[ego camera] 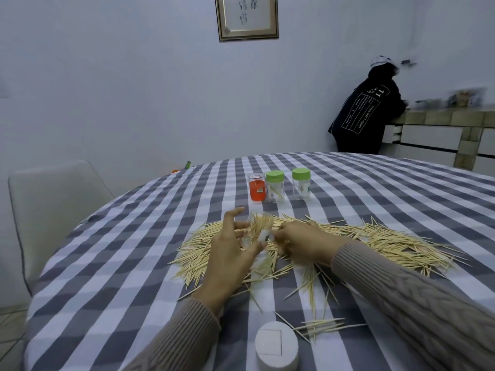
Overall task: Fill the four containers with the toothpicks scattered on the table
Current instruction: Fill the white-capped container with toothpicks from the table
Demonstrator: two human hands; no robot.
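Toothpicks (348,236): a wide loose heap across the middle of the frame, with strays trailing toward the lower centre; too many to count.
Table (120,263): round, under a grey-and-white checked cloth, filling the lower two thirds of the frame.
Room: pale wall behind; a framed picture (246,17) at top centre; a light chair (53,204) at the left edge; a tiled counter (442,135) with white drawers at the right.
Other person (367,113): in a dark printed jacket, leaning on that counter at upper right, back turned.
Jars: four in all. Three stand in a row just above the heap, at centre.
Orange jar (257,187): clear body, orange inside; contents unclear.
Middle jar (275,186): green lid on, a few toothpicks inside.
Right jar (301,183): green lid on, clear; contents hard to tell.
Held jar (261,231): clear, lidless, tilted over the heap, bristling with toothpicks at its mouth.
Left hand (230,250): thumb and fingers curled round the held jar; the forefinger lifts free.
Right hand (300,242): fingers bent at the jar's mouth among the toothpicks; whether they pinch any I cannot tell.
White lid (276,345): one, round, lying at bottom centre near the strays.
Sleeves: two, beige knit, entering from the bottom edge.
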